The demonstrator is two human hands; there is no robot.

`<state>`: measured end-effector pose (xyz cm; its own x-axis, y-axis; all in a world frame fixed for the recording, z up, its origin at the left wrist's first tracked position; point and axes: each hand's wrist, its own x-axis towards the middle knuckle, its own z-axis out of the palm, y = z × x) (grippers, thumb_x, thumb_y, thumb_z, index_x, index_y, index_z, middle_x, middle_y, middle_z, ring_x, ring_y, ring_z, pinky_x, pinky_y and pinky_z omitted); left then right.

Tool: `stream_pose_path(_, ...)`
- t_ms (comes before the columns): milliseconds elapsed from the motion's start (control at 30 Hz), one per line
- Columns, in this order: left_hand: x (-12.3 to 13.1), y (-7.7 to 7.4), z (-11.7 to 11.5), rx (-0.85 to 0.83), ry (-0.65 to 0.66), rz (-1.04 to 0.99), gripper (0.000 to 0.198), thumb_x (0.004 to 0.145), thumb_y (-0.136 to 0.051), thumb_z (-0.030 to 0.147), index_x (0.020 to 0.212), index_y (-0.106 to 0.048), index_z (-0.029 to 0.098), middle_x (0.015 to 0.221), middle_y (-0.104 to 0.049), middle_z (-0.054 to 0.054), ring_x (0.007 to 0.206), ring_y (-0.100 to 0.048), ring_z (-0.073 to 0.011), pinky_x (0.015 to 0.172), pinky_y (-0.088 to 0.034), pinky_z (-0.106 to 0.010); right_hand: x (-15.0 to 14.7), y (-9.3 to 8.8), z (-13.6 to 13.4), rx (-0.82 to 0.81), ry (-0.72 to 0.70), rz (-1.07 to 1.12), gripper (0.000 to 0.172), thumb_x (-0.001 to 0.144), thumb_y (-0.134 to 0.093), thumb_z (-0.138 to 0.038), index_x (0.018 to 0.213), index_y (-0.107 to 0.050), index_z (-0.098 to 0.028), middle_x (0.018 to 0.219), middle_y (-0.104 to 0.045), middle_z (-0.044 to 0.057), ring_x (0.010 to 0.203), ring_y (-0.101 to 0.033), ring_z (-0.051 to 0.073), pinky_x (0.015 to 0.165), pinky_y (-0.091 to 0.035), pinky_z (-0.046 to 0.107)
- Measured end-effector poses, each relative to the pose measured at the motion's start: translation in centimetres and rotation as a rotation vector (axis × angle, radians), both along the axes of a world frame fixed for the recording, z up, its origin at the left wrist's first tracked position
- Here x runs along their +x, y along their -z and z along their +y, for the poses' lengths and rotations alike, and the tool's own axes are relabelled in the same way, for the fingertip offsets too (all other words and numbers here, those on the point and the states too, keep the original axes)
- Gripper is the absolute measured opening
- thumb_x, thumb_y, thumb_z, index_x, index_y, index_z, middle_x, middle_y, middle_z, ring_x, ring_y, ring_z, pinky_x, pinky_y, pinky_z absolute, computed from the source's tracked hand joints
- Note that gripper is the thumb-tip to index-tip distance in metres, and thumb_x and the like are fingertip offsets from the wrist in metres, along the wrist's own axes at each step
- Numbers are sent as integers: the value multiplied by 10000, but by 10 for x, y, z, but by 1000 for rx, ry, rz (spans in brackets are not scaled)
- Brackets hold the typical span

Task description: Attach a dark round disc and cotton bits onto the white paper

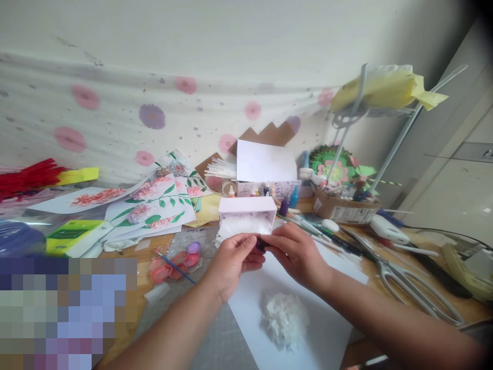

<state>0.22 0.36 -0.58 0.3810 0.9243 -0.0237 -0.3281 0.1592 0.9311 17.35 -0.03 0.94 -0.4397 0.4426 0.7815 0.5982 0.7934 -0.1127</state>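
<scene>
In the head view my left hand [234, 259] is closed round a small dark object [262, 244], which may be a little bottle; most of it is covered by fingers. My right hand [296, 252] pinches at the same object from the other side. Just behind both hands stands an open white box [247, 205] with white material inside. Below them, a crumpled white paper flower [285, 319] lies on a white sheet [252, 308].
Small dye bottles, one purple [284, 204], stand behind the box. Large scissors [404, 282] and a cardboard box [344, 207] of tools are at right. At left lie flower paintings [154, 205], red trays [173, 266] with a blue brush [177, 267], and a yellow-green pack [73, 236].
</scene>
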Motion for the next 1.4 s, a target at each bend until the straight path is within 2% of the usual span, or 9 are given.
stream_pose_path(133,-1,2,3,-26,-31,11,244,738,-649,342,842,-637,122,756,-644,-57,645,-595,-119,649,-485,-263,0,1,-1,-53,-19,-35,215,873,-503,-171,1064,-600,-183,860,-551,66,765,-494,153,662,-433,285)
stream_pose_path(333,1,1,3,-60,-47,-58,182,725,-666,248,851,-629,122,770,-643,-43,665,-616,-126,658,-495,-259,1,4,0,-64,1,-99,335,865,-546,-300,1174,-525,-172,963,-538,96,840,-501,188,714,-456,332)
stream_pose_path(567,-1,0,4,-118,-13,-98,243,736,-652,345,821,-610,122,745,-662,-73,674,-646,-164,626,-507,-271,3,6,3,-24,-45,-38,295,880,-522,-239,1173,-520,-197,928,-551,79,806,-511,167,692,-454,311)
stream_pose_path(800,-2,-4,2,-144,77,-72,224,747,-651,309,876,-584,139,791,-670,-77,699,-650,-167,644,-493,-270,3,5,3,-44,-117,13,370,875,-526,-190,1234,-477,-262,932,-547,55,812,-510,158,698,-444,300)
stream_pose_path(967,-1,1,3,-72,47,-130,221,736,-671,242,910,-609,121,813,-649,-62,722,-610,-121,719,-472,-264,-1,1,2,-93,-109,-23,319,888,-505,-203,1207,-505,-224,1003,-553,69,876,-509,171,753,-449,313)
stream_pose_path(1167,-1,1,4,-33,11,-195,180,707,-697,219,848,-608,151,800,-606,-10,711,-574,-98,701,-460,-250,-3,-1,0,-73,-106,15,371,857,-566,-257,1217,-499,-197,1016,-535,87,893,-509,182,769,-451,327)
stream_pose_path(1300,-1,-1,2,-42,72,-150,209,715,-694,239,876,-596,151,810,-593,-13,706,-568,-97,690,-464,-251,-1,-1,1,-82,-89,29,296,829,-602,-224,1123,-575,-207,920,-549,66,834,-526,162,722,-461,293)
stream_pose_path(1400,-2,-2,2,-59,122,-122,236,772,-623,341,891,-597,138,811,-603,-43,701,-586,-125,684,-473,-285,-1,-2,1,-106,-107,75,250,815,-607,-176,1065,-607,-188,888,-555,67,816,-536,158,709,-468,286)
